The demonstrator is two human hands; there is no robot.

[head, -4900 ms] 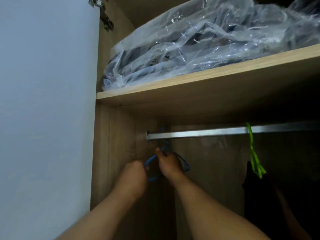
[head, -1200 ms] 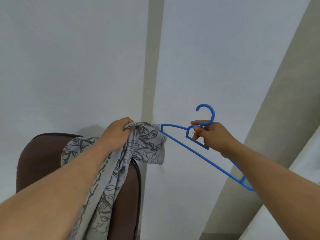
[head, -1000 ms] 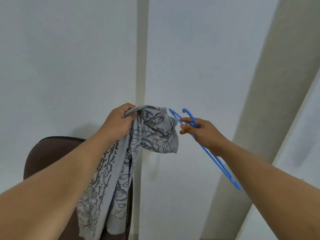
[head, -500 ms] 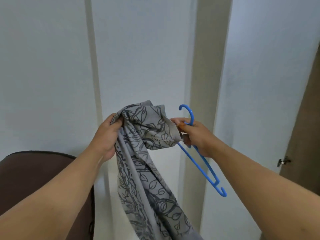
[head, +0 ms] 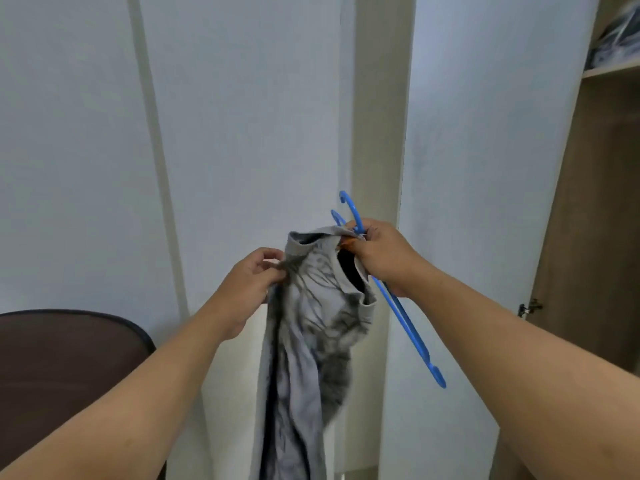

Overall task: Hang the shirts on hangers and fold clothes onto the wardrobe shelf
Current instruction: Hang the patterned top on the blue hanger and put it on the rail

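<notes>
A grey shirt with a dark leaf print (head: 311,327) hangs in front of me, its neck opening held up and spread between both hands. My left hand (head: 252,282) pinches the shirt's left edge near the collar. My right hand (head: 384,258) grips a blue plastic hanger (head: 405,317) at its neck together with the collar's right side. The hanger's hook points up, and one arm slants down to the right outside the shirt.
A brown chair back (head: 65,362) stands at the lower left. White wardrobe doors (head: 242,116) fill the view ahead. At the right edge the open wardrobe (head: 602,202) shows a wooden shelf (head: 609,69) with a plastic-wrapped bundle on it.
The view swung from the wardrobe rail to the chair and doors. My hands lifted the shirt off the chair, brought it to the hanger, and now hold the collar open.
</notes>
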